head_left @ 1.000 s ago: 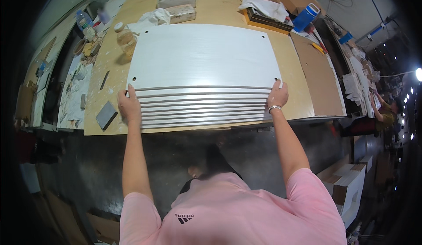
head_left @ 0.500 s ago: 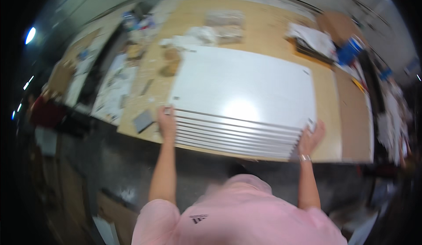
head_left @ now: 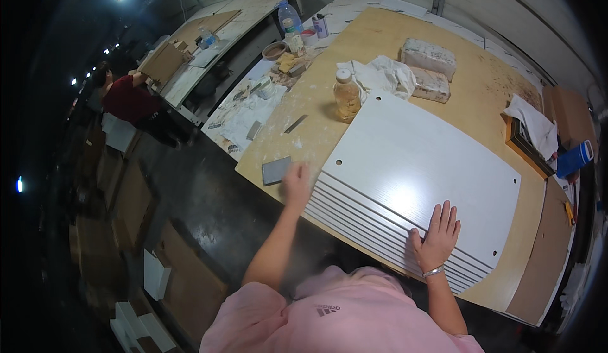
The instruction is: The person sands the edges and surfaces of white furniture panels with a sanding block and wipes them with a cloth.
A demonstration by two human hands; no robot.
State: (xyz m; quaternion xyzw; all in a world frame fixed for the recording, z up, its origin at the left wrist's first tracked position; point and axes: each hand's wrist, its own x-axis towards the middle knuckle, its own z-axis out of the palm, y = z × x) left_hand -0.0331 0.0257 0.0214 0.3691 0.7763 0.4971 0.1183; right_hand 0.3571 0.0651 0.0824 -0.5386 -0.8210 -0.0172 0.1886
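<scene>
Several white panels [head_left: 411, 147] lie stacked on the wooden tabletop in front of me, their near edges fanned like steps. The top one has a small dark hole near each corner. My right hand [head_left: 438, 240] rests flat on the near part of the stack, fingers spread, a bracelet at its wrist. Beside the stack's left edge is my left hand [head_left: 296, 183], smeared by motion, so its fingers are not clear. It is right next to a flat grey block [head_left: 275, 171]; whether it touches the block I cannot tell.
Behind the stack stand a bottle of amber liquid [head_left: 347, 103], a crumpled white cloth [head_left: 391, 77] and wrapped blocks [head_left: 428, 58]. A blue container [head_left: 573, 158] and a cloth-topped dark frame [head_left: 529, 144] sit at right. Another person [head_left: 132, 100] works at the far-left bench.
The view has swung left. My left hand has left the stack's left corner for the grey block; my right hand has moved from the right edge onto the top of the stack.
</scene>
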